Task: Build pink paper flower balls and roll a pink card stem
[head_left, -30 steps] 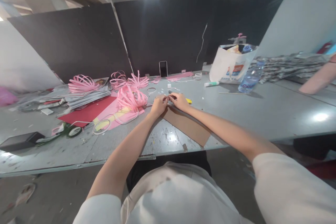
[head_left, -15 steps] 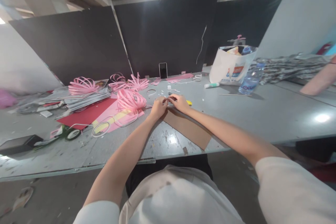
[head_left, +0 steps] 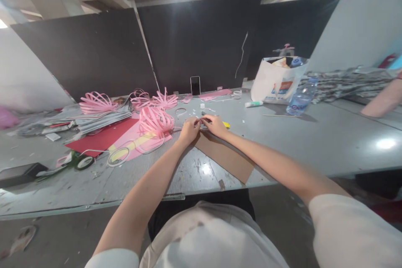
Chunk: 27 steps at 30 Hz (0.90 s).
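Brown board (head_left: 224,157), prob. card, lies flat on the table (head_left: 329,134) b/w the forearms; L hand (head_left: 190,130) & R hand (head_left: 216,125) are at its far end, fingertips bunched nearly together, can't tell what, if anything, they pinch. Risks, my guess: any small pc. there could slip b/c so little finger surface could hold it; R forearm, alongside the board's right edge, could nudge it askew; yellow item (head_left: 226,124) beyond the board, next to R hand, might get knocked. Materials: board = long matte rectangle, looks stiff; pink strip bundle (head_left: 155,120) left of board = thin bands bowed into a round cage; wire coil (head_left: 109,158) farther left of it = white, smooth, ring-shaped; bottle (head_left: 301,98), right of & beyond board, = clear plastic; table under board = grey, scuffed.
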{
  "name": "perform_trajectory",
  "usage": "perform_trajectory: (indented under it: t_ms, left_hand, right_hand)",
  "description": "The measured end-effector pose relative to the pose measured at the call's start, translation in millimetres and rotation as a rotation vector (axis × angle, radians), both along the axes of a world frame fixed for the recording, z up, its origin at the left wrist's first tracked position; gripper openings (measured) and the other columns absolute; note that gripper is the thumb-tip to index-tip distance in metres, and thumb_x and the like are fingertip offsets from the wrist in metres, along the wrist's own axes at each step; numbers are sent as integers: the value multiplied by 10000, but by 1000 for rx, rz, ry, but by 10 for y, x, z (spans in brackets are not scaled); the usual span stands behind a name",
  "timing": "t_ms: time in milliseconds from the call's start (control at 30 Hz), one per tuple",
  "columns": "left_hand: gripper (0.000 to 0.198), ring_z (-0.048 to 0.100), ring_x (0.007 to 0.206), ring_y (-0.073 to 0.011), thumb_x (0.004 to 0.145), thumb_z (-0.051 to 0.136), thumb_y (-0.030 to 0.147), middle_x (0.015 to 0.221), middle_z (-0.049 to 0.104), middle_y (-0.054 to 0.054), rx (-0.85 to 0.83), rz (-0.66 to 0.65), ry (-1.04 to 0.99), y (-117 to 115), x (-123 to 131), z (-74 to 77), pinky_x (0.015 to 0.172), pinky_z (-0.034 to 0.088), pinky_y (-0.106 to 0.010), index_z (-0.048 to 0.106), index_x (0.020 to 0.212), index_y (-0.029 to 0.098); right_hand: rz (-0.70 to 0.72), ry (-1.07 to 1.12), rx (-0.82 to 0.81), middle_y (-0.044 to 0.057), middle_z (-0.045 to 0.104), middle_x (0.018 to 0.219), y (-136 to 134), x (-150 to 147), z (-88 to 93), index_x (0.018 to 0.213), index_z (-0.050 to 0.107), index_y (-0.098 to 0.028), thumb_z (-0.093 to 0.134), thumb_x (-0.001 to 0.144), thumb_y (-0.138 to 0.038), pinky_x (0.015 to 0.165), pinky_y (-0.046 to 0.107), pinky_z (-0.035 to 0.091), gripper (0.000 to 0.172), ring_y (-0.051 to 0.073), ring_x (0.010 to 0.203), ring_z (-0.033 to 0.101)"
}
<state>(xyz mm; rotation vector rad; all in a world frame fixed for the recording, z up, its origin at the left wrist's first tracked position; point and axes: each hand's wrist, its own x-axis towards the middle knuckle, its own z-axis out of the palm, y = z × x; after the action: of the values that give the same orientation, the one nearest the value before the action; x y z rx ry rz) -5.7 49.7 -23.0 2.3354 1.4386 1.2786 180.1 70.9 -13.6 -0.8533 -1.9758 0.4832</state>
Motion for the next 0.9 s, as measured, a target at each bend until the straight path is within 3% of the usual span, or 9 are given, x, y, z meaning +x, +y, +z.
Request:
perform_trajectory:
  t_ms: [267,500,900]
  left_hand:
    - [179,696,957,-229,1042,590,180,996,782,-83,9,-13,2,-12,-7,-2,910,533,-333,762,994,177]
    - [166,697,975,-242,1022,605,168,976,774,-82,1,-11,10,-11,-8,-13,930,540,-351,763,975,188]
    - [174,696,932,-222,1017,612,165,944,778,-64,-23,-4,-12,-26,3,16,901,534,-325,760,931,193]
  right_hand:
    - [-35,-33,5,88,807,980,-5,-4,-11,998,757,-217,577,1027,-524,779,353,506,357,253,862,704]
    - [-70,-76,23,43,741,809,-7,-13,-29,870,680,-235,599,996,-458,687,321,449,268,208,704,621]
    - [-115,-12,-20,19,706,745,53,-9,-86,875,670,-234,597,968,-491,653,314,434,283,195,657,592]
